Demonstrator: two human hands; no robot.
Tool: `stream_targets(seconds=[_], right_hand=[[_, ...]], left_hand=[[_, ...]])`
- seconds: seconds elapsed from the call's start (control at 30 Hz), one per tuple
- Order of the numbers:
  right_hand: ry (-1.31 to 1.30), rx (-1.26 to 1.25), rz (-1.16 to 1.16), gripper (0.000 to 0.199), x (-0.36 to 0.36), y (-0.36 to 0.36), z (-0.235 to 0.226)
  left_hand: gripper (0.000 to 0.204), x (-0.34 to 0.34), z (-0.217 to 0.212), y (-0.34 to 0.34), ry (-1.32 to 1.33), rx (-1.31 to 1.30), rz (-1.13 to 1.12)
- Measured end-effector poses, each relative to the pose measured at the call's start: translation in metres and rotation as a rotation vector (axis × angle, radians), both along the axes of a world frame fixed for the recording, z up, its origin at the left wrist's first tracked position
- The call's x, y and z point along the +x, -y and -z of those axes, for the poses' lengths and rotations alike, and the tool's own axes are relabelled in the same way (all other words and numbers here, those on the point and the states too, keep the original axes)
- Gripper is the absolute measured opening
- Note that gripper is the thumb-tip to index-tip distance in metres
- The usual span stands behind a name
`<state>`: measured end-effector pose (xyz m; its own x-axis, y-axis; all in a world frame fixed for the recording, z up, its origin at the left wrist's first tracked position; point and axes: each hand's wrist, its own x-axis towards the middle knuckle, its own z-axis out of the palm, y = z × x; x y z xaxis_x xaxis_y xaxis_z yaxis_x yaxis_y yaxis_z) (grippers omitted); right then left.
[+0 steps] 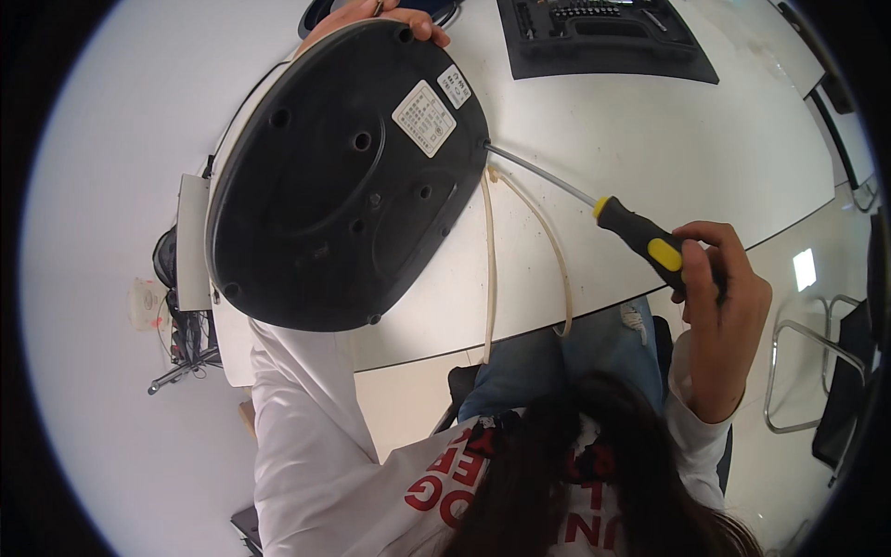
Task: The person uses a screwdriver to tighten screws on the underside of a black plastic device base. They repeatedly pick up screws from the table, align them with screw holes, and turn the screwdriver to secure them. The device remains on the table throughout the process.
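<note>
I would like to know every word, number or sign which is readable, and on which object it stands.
Larger white label on the black base: rows of small print, too blurred to read.
Smaller white label beside it: dark characters, too unclear to quote.
White shirt: large red lettering, partly covered by dark hair; no complete wording shows.

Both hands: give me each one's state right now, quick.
Left hand: holding the black-bottomed appliance by its far edge.
Right hand: closed on the handle of the screwdriver.
</note>
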<state>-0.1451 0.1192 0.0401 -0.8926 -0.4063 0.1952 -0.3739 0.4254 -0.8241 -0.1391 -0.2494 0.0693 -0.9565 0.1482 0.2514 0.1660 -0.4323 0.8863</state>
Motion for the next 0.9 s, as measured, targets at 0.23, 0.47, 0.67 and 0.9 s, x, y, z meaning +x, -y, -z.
stream_targets(seconds=[0.23,0.47,0.67,0.9], right_hand=[[-0.041,-0.201,0.176,0.027,-0.008,-0.052,-0.017],[-0.081,-0.063,0.169,0.017,-0.013,-0.021,0.031],[-0.327,0.152,0.067,0.018,-0.023,-0.008,0.030],[-0.753,0.491,0.090,0.029,-0.026,0.021,0.019]], left_hand=[[0.020,0.014,-0.018,-0.002,0.079,-0.078,-0.055],[0.019,0.040,-0.028,-0.031,0.010,-0.293,-0.298],[0.018,0.066,-0.042,-0.042,-0.098,-0.208,-0.292],[0.016,0.074,-0.041,-0.052,-0.067,-0.185,-0.335]])
